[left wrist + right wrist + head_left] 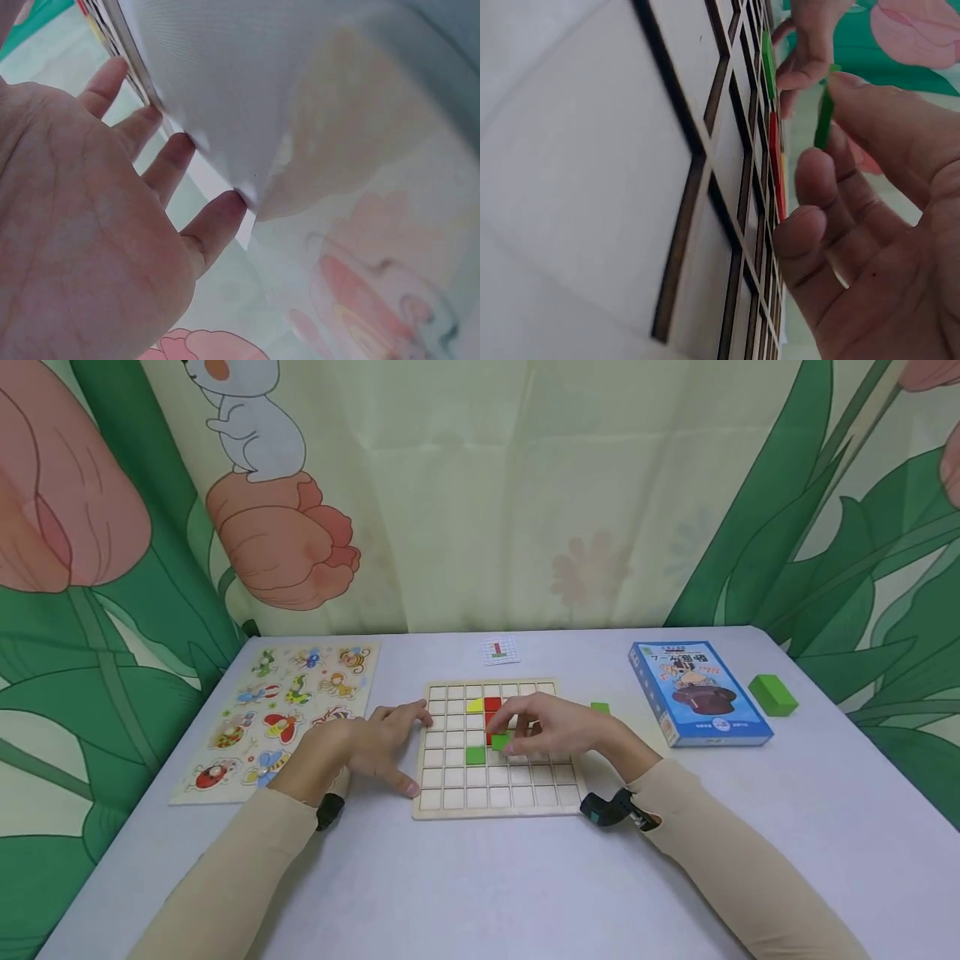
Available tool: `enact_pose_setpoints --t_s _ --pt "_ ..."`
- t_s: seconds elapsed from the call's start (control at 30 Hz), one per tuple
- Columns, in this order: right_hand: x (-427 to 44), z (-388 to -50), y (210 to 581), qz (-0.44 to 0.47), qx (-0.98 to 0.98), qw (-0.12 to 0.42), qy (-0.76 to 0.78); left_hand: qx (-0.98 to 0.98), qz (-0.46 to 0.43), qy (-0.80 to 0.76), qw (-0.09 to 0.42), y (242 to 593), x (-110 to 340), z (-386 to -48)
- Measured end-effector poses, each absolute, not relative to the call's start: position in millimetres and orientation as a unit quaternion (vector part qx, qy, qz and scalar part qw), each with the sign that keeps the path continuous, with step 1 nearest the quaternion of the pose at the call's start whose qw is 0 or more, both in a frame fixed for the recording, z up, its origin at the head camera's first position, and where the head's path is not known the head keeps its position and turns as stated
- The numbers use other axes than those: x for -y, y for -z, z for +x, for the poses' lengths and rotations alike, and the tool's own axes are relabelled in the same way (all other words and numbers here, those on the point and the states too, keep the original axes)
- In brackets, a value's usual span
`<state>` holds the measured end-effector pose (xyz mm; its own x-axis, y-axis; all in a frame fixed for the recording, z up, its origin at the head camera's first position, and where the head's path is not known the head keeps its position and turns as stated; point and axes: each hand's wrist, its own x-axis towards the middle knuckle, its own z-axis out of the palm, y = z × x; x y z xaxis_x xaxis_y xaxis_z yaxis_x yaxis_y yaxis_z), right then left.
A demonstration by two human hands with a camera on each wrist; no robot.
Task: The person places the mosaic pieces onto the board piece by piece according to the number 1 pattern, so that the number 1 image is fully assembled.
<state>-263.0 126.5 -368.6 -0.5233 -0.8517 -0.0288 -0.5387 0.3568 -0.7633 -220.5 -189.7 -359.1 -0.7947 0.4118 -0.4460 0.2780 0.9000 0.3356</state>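
A wooden grid board (487, 815) lies flat on the table. It carries red tiles (492, 703) in a column, a yellow piece (476, 705) beside their top and a green tile (476, 756) lower down. Between thumb and fingertips, my right hand (558, 727) pinches another green square tile (824, 120); in the right wrist view it is held just off the grid. With fingers and thumb spread, my left hand (375, 745) touches the board's left edge. The right fingers partly hide the red column and nearby cells.
Behind the board lies a small pattern card (499, 651). An insect picture board (281, 718) is at left. On the right are a blue box (702, 693) and a green block (773, 695). A green piece (600, 707) shows past the right wrist.
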Motion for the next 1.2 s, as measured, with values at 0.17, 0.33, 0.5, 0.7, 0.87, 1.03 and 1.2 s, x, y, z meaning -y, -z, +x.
enact_pose_setpoints --t_s 0.17,0.33,0.5,0.7,0.87,1.03,1.2 --pt "-122 -261 375 -0.438 -0.802 0.207 0.349 -0.939 0.187 -0.122 0.260 358 190 -218" --pt "-120 -263 379 -0.441 -0.803 0.200 0.348 -0.940 0.186 -0.118 0.263 358 190 -217" --pt "-121 -263 379 -0.439 -0.809 0.202 0.334 -0.938 0.183 -0.126 0.266 357 189 -217" --pt "-123 -262 375 -0.443 -0.808 0.209 0.327 -0.938 0.178 -0.128 0.267 359 189 -218" --pt "-128 -260 370 -0.440 -0.814 0.199 0.323 -0.937 0.175 -0.136 0.269 362 189 -219" --pt "-131 -258 364 -0.418 -0.832 0.174 0.321 -0.939 0.179 -0.130 0.263 359 189 -218" --pt "-139 -257 364 -0.396 -0.835 0.190 0.333 -0.938 0.182 -0.128 0.266 360 189 -219"
